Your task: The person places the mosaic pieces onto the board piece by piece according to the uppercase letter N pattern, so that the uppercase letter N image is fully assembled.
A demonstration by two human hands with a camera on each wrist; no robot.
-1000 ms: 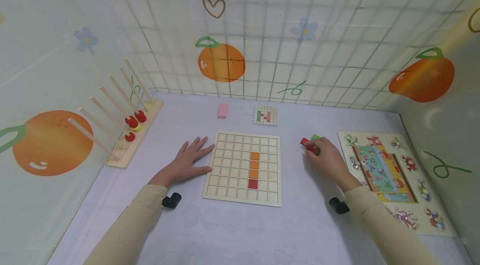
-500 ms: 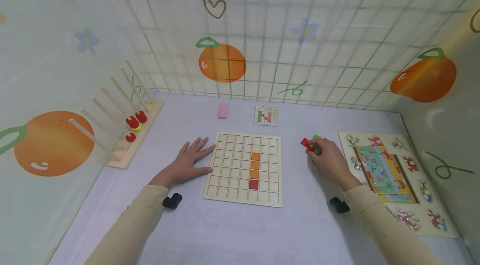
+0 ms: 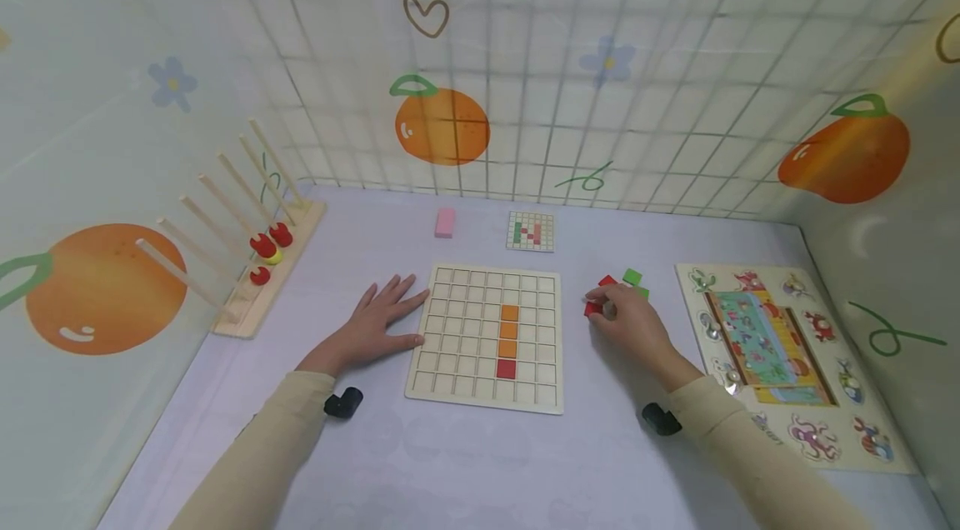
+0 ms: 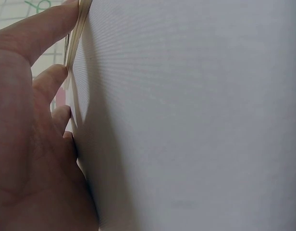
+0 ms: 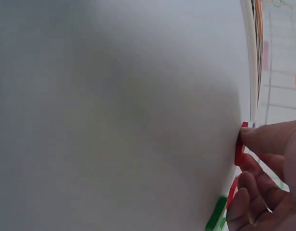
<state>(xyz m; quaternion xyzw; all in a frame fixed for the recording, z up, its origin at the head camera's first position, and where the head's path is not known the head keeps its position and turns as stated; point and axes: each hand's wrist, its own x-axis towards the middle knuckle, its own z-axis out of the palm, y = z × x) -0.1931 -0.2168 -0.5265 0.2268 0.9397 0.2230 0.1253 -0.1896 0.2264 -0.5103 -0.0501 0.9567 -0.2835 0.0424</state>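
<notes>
My left hand (image 3: 367, 326) lies with fingers spread on the table, its thumb and a fingertip touching the left edge of the wooden grid board (image 3: 459, 330). One column of that board holds three orange tiles (image 3: 508, 330) above a red tile (image 3: 506, 369). To the right of the board, my right hand (image 3: 633, 328) pinches another red square tile (image 3: 592, 309) between thumb and finger, low at the tabletop; the right wrist view shows this red tile (image 5: 240, 144) edge-on. Just behind the fingers lie a further red tile (image 3: 607, 281) and green tiles (image 3: 632, 277), partly covered by the hand.
A small pattern card (image 3: 530, 231) and a pink block (image 3: 445, 222) lie behind the board. At left stands a wooden peg rack (image 3: 281, 272) with several red beads. A sea-animal puzzle board (image 3: 795, 355) takes up the right side.
My right hand has moved left and slightly toward me, bringing a red tile out of the small pile. More of the green tiles shows now. The left hand stays in place.
</notes>
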